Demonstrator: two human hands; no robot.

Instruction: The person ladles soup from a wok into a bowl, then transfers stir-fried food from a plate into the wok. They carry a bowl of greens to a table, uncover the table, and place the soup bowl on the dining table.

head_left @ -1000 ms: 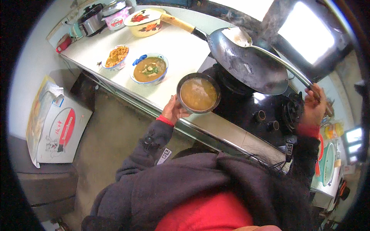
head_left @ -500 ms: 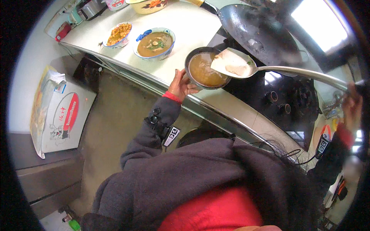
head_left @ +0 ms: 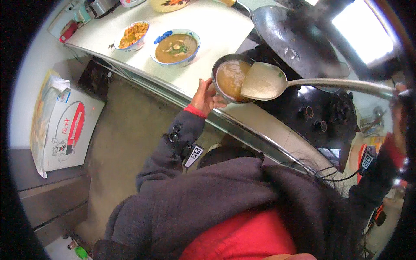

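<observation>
My left hand (head_left: 207, 98) grips a dark bowl (head_left: 215, 77) from its lower left side, fingers beneath it. Brown soup fills most of the bowl, which is held over the front edge of the counter. At the right rim, my right hand (head_left: 399, 113) is closed around the long handle of a metal wok spatula (head_left: 265, 81). The spatula's blade lies over the right part of the bowl and hides some of the soup. A thin wet film and a small green bit cling to the blade.
A bowl of soup with greens (head_left: 177, 47) and a bowl of orange-yellow food (head_left: 134, 35) stand on the white counter (head_left: 216, 30). A large wok (head_left: 292, 43) sits behind the spatula on the black stove (head_left: 299, 125). A white carton (head_left: 71, 134) is at left.
The spatula's blade has tipped, and the pale liquid and food lump on it have gone. The bowl and my left hand have shifted slightly right in view.
</observation>
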